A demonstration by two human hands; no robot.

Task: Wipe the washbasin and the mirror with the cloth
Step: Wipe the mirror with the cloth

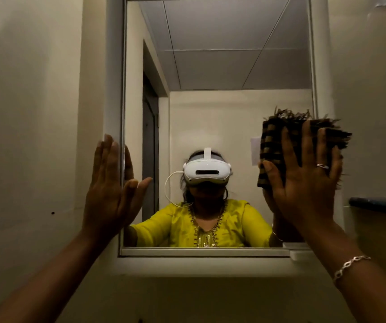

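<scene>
Two hands raised: flat open right hand (304,180) pressing dark striped fringed cloth (278,145) against rectangular framed wall mirror (210,89), right side of frame; open left hand (110,190) bracing left edge. Wiping mirror now; next, probably sweeping leftward. Washbasin out of view.

Mirror centre: the mirror (217,127) glass was left uncovered between the two hands.
Left edge: the frame (115,89) was covered by the flat, spread left hand (112,190).
Right edge: glass and frame were blocked by the cloth (278,148), pressed flat under the right hand (304,178).
Lower right: passage was narrowed by a dark ledge (378,205).
</scene>
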